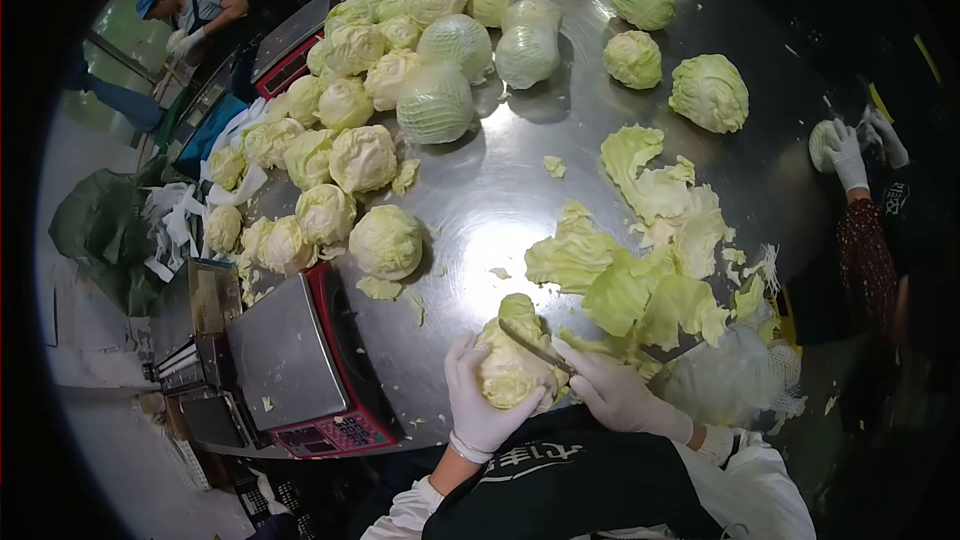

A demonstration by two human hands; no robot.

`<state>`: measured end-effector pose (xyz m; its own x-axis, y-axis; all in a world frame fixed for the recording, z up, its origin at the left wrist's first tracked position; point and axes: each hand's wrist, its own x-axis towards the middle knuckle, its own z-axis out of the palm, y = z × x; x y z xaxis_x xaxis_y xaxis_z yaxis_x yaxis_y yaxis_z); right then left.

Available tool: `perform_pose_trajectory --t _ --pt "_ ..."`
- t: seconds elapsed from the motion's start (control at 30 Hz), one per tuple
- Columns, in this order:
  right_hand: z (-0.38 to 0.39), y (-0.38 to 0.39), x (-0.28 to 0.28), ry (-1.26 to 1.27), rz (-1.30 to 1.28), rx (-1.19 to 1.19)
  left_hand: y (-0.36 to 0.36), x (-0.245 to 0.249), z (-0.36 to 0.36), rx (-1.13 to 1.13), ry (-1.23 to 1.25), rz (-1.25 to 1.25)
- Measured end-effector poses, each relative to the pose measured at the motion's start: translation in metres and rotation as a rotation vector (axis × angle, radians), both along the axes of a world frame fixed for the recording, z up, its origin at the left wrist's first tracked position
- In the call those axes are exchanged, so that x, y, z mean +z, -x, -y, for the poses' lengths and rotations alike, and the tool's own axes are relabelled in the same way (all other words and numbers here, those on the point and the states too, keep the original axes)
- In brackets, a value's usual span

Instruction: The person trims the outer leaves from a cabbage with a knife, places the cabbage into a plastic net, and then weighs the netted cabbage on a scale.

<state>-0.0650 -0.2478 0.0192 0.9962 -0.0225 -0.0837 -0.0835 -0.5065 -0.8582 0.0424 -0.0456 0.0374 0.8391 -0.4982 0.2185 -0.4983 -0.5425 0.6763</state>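
Near the table's front edge, my left hand (480, 400), in a white glove, is wrapped round the left side of a pale green cabbage (508, 372). My right hand (615, 388), also gloved, is closed round a knife (533, 348), its dark blade lying across the top of this cabbage. The knife's handle is hidden in my fingers. Loose outer leaves (640, 290) lie spread on the metal table (470, 240) just beyond my right hand. A whole cabbage (386, 242) sits to the left, beyond my left hand.
A red and silver scale (290, 350) stands at the left. Many cabbages (365, 158) are heaped behind it, some wrapped. More cabbages (709, 93) sit at the back right. Clear plastic bags (725, 375) lie at the right edge. A co-worker's gloved hands (850, 152) hold a cabbage at far right; another person (195, 5) stands back left.
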Motion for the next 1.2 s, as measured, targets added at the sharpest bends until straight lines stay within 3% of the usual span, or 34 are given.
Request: perform_pose_trajectory --t 0.07,0.13,0.2,0.33,0.47,0.57,0.7,0.77,0.8,0.83,0.9,0.97,1.0,1.1,1.2 --pt "-0.002 0.007 0.004 0.038 -0.041 0.012 0.001 -0.008 0.000 -0.013 0.128 -0.187" --pt "-0.007 0.013 0.005 0.072 -0.196 0.052 0.001 -0.010 0.000 -0.019 0.133 -0.177" --pt "-0.011 0.018 -0.010 0.104 -0.089 0.023 0.001 -0.011 0.002 -0.023 0.137 -0.168" --pt "-0.011 0.000 0.008 0.150 -0.241 0.039 0.004 -0.011 0.005 0.017 0.118 -0.151" --pt "-0.013 -0.012 0.002 0.170 -0.177 -0.024 0.008 -0.009 0.008 0.031 0.050 -0.104" --pt "-0.010 -0.024 0.001 0.402 0.155 -0.040 0.009 -0.013 0.008 0.079 0.076 -0.107" --pt "-0.001 -0.036 -0.015 0.376 0.176 -0.031 0.013 -0.016 0.004 0.090 0.061 -0.091" --pt "0.033 -0.056 -0.033 0.222 -0.009 -0.164 0.023 -0.016 0.002 -0.107 0.044 0.070" --pt "0.053 -0.062 -0.043 0.252 0.109 -0.155 0.026 -0.015 0.002 -0.167 0.026 0.132" --pt "0.071 -0.067 -0.052 0.284 0.226 -0.146 0.024 -0.016 -0.004 -0.143 0.034 0.077" --pt "0.097 -0.079 -0.055 0.156 -0.062 -0.308 0.018 -0.020 -0.021 -0.121 0.050 0.030" --pt "0.113 -0.079 -0.036 0.127 -0.102 -0.444 0.018 -0.027 -0.043 0.026 0.341 -0.414" --pt "0.114 -0.082 -0.025 0.087 -0.153 -0.581 0.018 -0.031 -0.049 0.033 0.339 -0.400" --pt "0.077 -0.068 0.008 0.186 -0.023 -0.529 0.022 -0.037 -0.059 0.120 0.399 -0.499" --pt "0.033 -0.044 -0.004 0.030 0.100 -0.273 0.025 -0.041 -0.037 0.264 0.594 -0.529"
